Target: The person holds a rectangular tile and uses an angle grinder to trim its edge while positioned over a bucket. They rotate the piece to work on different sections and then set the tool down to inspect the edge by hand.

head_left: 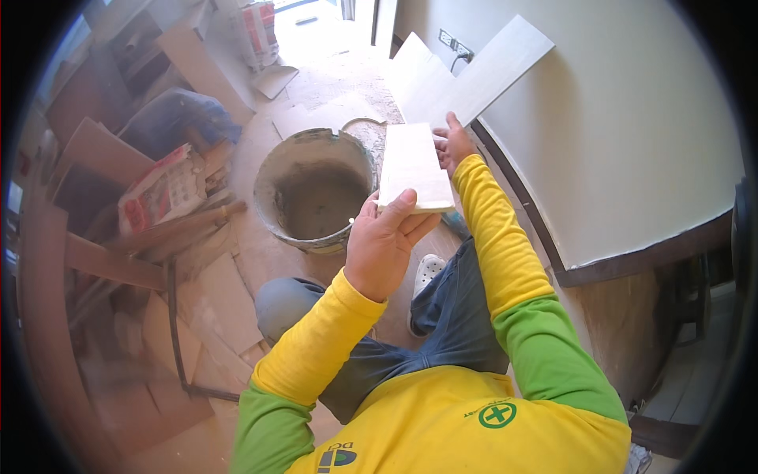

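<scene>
A pale, cream tile piece (413,166) with a notch in its right edge is held up in front of me. My left hand (387,241) grips its near end, thumb on top and fingers underneath. Beyond the notch is my right hand (454,148), its thumb raised and fingers apart, close to the piece's far right edge; I cannot tell whether it touches. Just past that hand, a long light tile (505,67) and another pale tile (422,79) lean against the wall. Left of the held piece stands a round bucket (268,186) with grey material inside.
The wall (632,134) on my right carries sockets (455,46) and a dark baseboard (545,229). To the left are a red-and-white bag (166,189), blue plastic sheeting (178,118), wooden frame parts (114,261) and loose flat pieces (225,304) on the floor.
</scene>
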Demonstrator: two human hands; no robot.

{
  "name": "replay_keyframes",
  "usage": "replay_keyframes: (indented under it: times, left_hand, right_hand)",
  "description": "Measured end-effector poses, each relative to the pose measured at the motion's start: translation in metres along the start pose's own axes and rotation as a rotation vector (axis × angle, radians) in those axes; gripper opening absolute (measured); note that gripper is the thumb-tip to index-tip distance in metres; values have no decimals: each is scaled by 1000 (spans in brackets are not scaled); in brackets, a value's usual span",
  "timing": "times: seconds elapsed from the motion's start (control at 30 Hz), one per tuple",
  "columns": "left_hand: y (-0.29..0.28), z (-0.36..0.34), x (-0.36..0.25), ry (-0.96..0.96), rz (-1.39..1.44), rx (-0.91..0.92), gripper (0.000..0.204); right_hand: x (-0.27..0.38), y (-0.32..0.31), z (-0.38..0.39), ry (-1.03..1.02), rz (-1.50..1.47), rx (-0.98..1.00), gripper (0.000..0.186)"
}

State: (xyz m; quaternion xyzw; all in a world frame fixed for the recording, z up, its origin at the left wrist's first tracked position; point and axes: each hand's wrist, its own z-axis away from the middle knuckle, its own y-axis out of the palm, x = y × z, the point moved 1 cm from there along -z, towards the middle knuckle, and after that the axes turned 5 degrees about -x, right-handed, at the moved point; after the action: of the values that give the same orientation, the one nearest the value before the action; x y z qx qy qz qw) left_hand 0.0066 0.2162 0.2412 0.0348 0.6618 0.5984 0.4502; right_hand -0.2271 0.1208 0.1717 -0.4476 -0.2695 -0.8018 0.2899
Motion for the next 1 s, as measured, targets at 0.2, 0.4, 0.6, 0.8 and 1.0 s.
replay_keyframes:
  times: [0.2,0.4,0.6,0.8,1.0]
  left_hand:
    - [-54,3,-6,72,-93,-176,42]
    - [-89,13,-15,159,-131,-234,43]
    - [-106,16,-13,185,-190,-240,50]
    - [-103,12,-4,155,-184,-196,53]
    - [-103,6,1,134,-425,-254,69]
  right_hand:
    - [9,3,25,-167,301,-40,71]
    - [-30,52,69,5,360,478,58]
    - [-63,67,80,84,80,693,45]
    - [-59,66,86,25,-91,609,40]
    - [-47,49,74,-189,-12,416,38]
